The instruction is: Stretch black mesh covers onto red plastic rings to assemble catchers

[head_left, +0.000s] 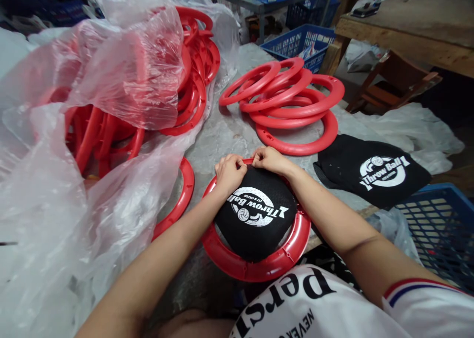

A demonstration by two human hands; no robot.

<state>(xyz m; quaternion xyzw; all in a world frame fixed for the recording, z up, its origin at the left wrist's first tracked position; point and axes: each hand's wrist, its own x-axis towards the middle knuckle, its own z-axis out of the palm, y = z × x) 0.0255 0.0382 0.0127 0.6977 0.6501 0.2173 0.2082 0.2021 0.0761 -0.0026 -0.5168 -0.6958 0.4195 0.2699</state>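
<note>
A red plastic ring [255, 270] lies on the table right in front of me, with a black mesh cloth [255, 219] printed "Throw Ball" spread across its opening. My left hand [229, 172] and my right hand [269, 160] sit side by side at the ring's far edge, both with fingers curled and pinching the edge of the black cloth against the rim.
A stack of loose red rings [292, 103] lies beyond. More black printed cloths [370, 172] lie to the right. Clear plastic bags [122, 76] full of red rings fill the left. One red ring [183, 194] pokes out under the plastic. A blue crate [440, 229] stands at right.
</note>
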